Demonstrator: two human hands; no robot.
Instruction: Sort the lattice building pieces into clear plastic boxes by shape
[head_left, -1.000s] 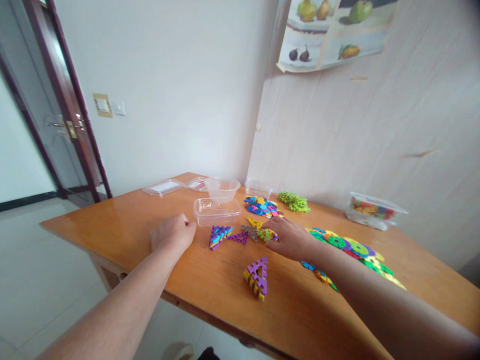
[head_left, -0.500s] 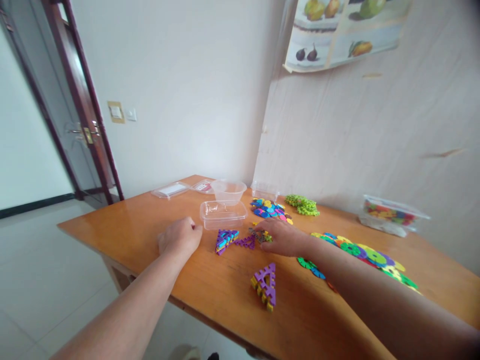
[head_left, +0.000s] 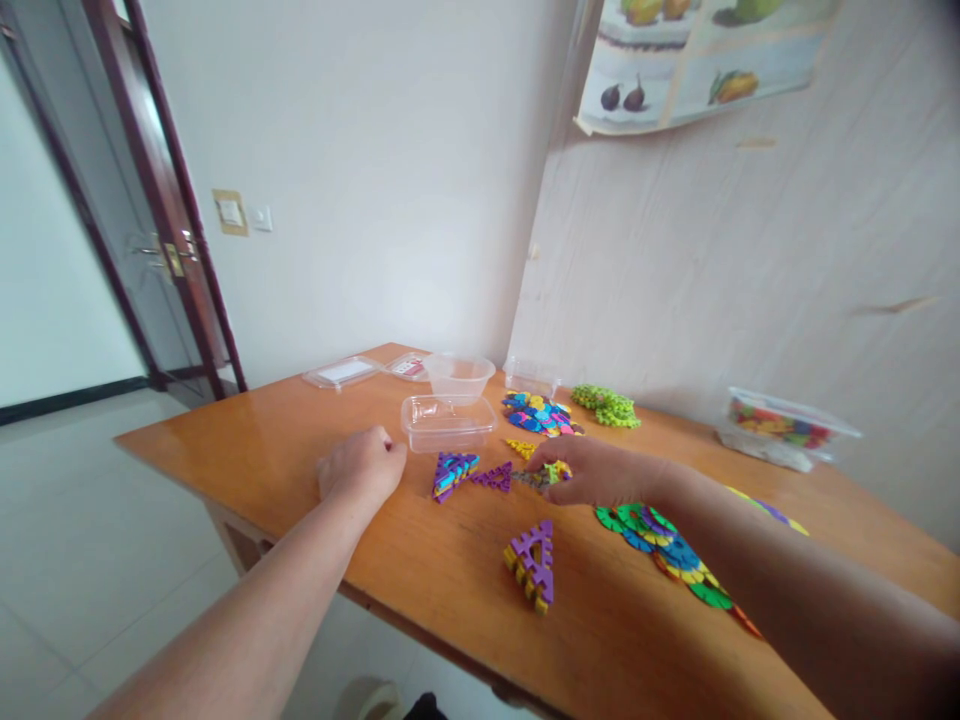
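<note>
My left hand (head_left: 364,465) rests on the table as a closed fist, with nothing sticking out of it. Just right of it lies a stack of purple, blue and yellow notched triangle pieces (head_left: 454,474). Beside that stack is a flat purple triangle piece (head_left: 495,478). My right hand (head_left: 592,470) reaches in from the right, thumb and fingers apart, over a small heap of yellow-green and grey pieces (head_left: 553,474), partly hidden by the fingers. A yellow triangle piece (head_left: 519,448) lies just beyond the fingertips. Nearer me stands a purple and yellow triangle stack (head_left: 534,562).
An open clear plastic box (head_left: 446,440) and a round clear tub (head_left: 459,382) stand behind the triangles. Colourful discs (head_left: 536,412) and green pieces (head_left: 606,404) lie farther back. Overlapping notched discs (head_left: 675,550) lie under my right forearm. A filled clear box (head_left: 784,420) sits at right.
My right hand has moved right, and the yellow-green pieces under its fingers have shifted right too. The yellow triangle piece shows more now. My left hand has stayed put.
</note>
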